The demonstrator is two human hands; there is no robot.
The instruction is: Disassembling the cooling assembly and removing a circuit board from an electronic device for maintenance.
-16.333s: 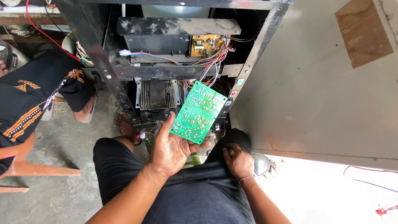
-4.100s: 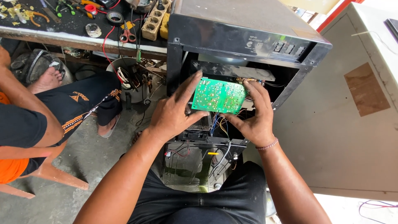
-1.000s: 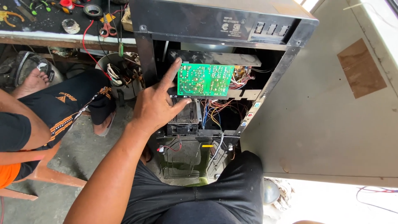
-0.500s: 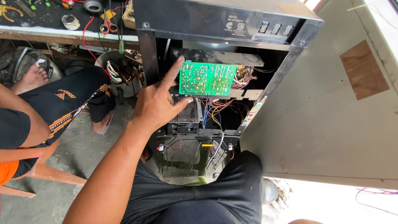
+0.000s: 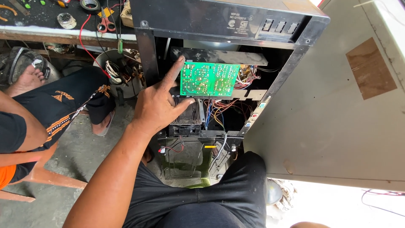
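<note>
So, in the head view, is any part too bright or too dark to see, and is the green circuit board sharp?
Head view: the green circuit board is sharp and evenly lit; the floor patch at lower right is overexposed to white; the cabinet interior beside the board falls into deep shadow; the left hand shows no motion blur.

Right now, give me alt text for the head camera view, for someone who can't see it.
The person's left hand presses a green circuit board against the open back of a black appliance cabinet, index finger along the board's left edge. Coloured wires hang below the board; another person sits at left by a cluttered workbench.
</note>
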